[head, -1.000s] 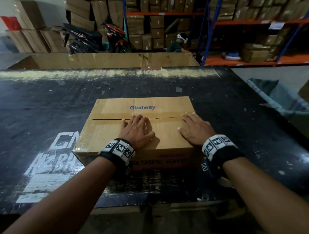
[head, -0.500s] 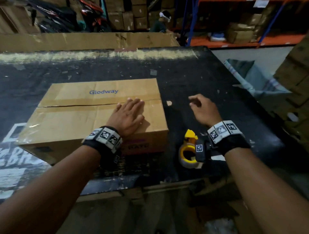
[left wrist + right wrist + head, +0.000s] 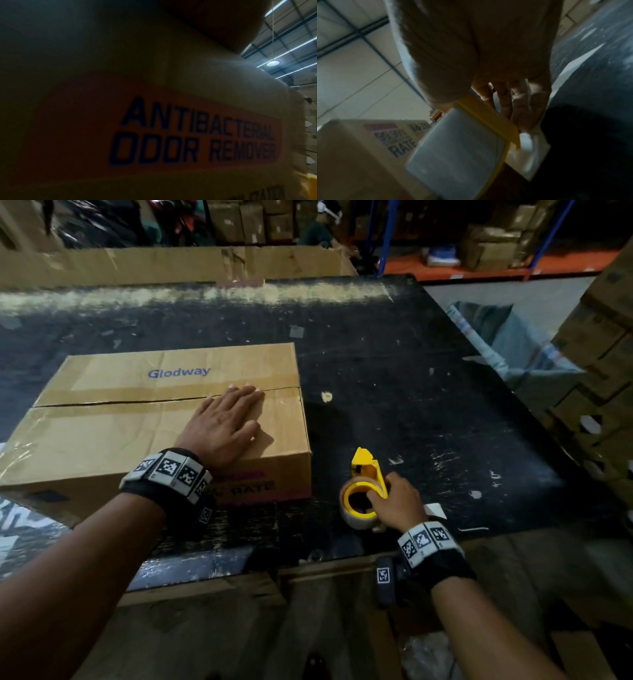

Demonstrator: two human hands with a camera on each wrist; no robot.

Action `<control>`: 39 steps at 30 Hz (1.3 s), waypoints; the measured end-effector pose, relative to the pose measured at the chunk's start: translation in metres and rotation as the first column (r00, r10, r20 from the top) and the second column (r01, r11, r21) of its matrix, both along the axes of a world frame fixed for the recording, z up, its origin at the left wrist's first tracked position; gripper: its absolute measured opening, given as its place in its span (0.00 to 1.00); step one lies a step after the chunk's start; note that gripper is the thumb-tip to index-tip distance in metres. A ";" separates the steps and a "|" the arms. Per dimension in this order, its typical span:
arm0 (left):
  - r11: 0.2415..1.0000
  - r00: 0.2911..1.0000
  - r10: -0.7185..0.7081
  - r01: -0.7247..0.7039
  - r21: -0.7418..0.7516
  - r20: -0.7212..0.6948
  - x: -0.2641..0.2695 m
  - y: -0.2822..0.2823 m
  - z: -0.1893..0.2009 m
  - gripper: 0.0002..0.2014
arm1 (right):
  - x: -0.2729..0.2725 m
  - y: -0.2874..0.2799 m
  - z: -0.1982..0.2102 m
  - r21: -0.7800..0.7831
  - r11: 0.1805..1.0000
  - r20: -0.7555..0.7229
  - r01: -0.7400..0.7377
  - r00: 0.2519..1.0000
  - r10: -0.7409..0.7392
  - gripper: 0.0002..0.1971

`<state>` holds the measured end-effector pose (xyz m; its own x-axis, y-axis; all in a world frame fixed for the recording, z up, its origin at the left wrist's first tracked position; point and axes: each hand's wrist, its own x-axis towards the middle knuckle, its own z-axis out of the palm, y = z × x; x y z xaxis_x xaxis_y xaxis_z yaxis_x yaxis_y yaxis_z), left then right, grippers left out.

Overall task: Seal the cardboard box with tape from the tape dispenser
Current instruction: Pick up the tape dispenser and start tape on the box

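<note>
Box (image 3: pixel 144 419) lies on the black tabletop (image 3: pixel 428 392) at about 10 o'clock in the head view, flaps closed, the seam between them untaped. Left hand (image 3: pixel 222 426) rests flat on the box's near flap, fingers straight and together, tips reaching the seam. Dispenser (image 3: pixel 363 491), yellow with a roll of clear tape, stands on the tabletop at 5 o'clock from the box's near right corner, just beside it. Right hand (image 3: pixel 397 501) is on the dispenser from its 4 o'clock side, thumb and fingers curled round the frame. Left wrist view shows only the box's printed side (image 3: pixel 188 135), close up.
</note>
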<state>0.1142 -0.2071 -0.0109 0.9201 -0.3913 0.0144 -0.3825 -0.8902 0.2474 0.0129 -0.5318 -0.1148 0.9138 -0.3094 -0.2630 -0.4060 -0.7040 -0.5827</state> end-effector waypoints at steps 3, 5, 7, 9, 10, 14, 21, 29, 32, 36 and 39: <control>1.000 1.000 0.001 -0.001 -0.003 -0.003 -0.001 0.000 0.003 0.37 | 0.007 -0.006 0.017 0.310 0.946 0.108 0.100 0.984 -0.139 0.11; 1.000 1.000 0.009 -0.009 -0.008 0.003 -0.002 -0.001 0.004 0.37 | 0.015 -0.010 0.040 0.538 0.835 0.186 0.119 0.949 -0.255 0.13; 1.000 1.000 0.017 -0.017 -0.019 0.004 -0.003 -0.002 0.005 0.37 | 0.030 -0.013 0.072 0.628 0.778 0.313 0.027 0.906 -0.284 0.16; 1.000 1.000 0.019 -0.019 -0.021 0.004 -0.004 -0.001 0.006 0.37 | 0.052 -0.007 0.110 0.596 0.792 0.466 -0.129 0.859 -0.211 0.20; 1.000 1.000 0.018 -0.018 -0.018 0.002 -0.004 -0.001 0.006 0.38 | 0.063 0.001 0.130 0.547 0.812 0.528 -0.204 0.837 -0.145 0.23; 0.999 1.000 0.023 -0.023 -0.025 -0.003 -0.004 -0.002 0.005 0.38 | 0.116 0.052 0.183 0.203 0.896 0.666 -0.395 0.726 0.170 0.29; 0.999 0.999 -0.004 0.002 -0.046 -0.037 -0.007 0.000 0.009 0.38 | 0.165 0.128 0.184 -0.112 0.814 0.478 -0.570 0.688 0.546 0.33; 0.994 0.983 0.110 -0.112 -0.009 -0.147 -0.007 0.127 0.049 0.38 | 0.171 0.134 0.177 -0.142 0.817 0.390 -0.558 0.727 0.564 0.37; 0.975 0.973 0.221 -0.219 0.034 -0.072 -0.007 0.216 0.055 0.47 | 0.172 0.135 0.178 -0.153 0.822 0.357 -0.548 0.745 0.563 0.38; 0.976 0.968 0.199 -0.182 0.120 -0.151 -0.009 0.276 0.045 0.45 | 0.179 0.147 0.195 -0.159 0.796 0.264 -0.584 0.752 0.604 0.37; 0.981 0.982 0.158 -0.144 0.129 -0.101 -0.008 0.287 0.033 0.40 | 0.187 0.185 0.212 -0.142 0.753 0.279 -0.642 0.705 0.653 0.34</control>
